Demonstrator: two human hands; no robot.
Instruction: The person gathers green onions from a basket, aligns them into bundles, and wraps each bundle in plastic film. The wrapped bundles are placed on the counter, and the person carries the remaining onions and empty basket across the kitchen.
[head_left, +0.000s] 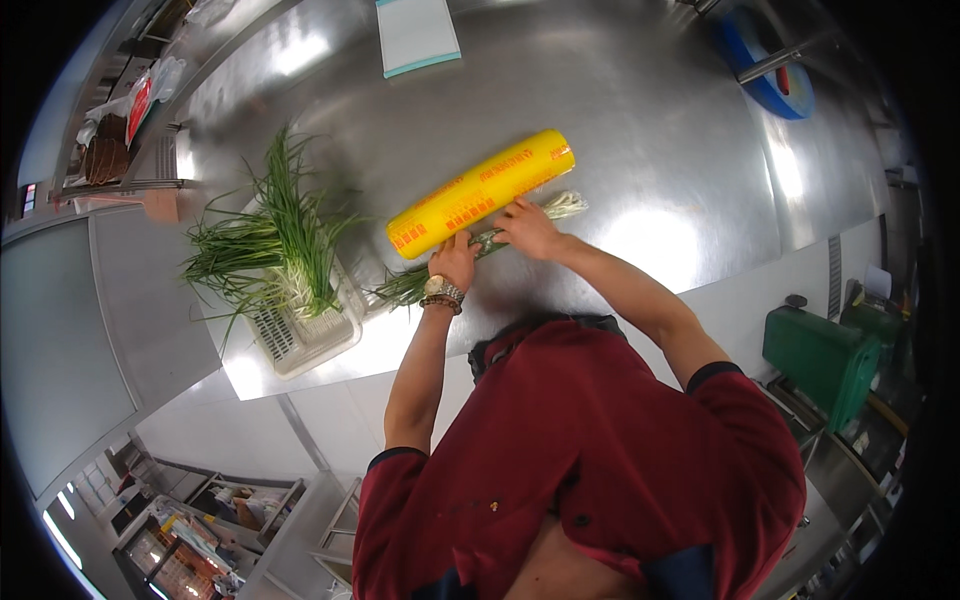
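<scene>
A bundle of thin scallions (490, 244) lies slantwise on the steel worktable, its white root ends to the right and green tips to the left. Some plastic film seems to shine around its middle. My left hand (452, 264) grips the bundle toward its leafy end, fingertips against a yellow roll of cling film (480, 193). Farther right, my right hand (529, 228) has its fingers over the bundle near the white part. The roll bears red printing and lies just beyond the bundle, parallel to it. My palms hide parts of the bundle.
Loose scallions (289, 240) spill over a white plastic basket (347, 334) at the left of the steel worktable (637, 112). A white board with teal edges (418, 37) lies at the far side. A blue round object (795, 97) is far right; a green bin (814, 364) stands below the table.
</scene>
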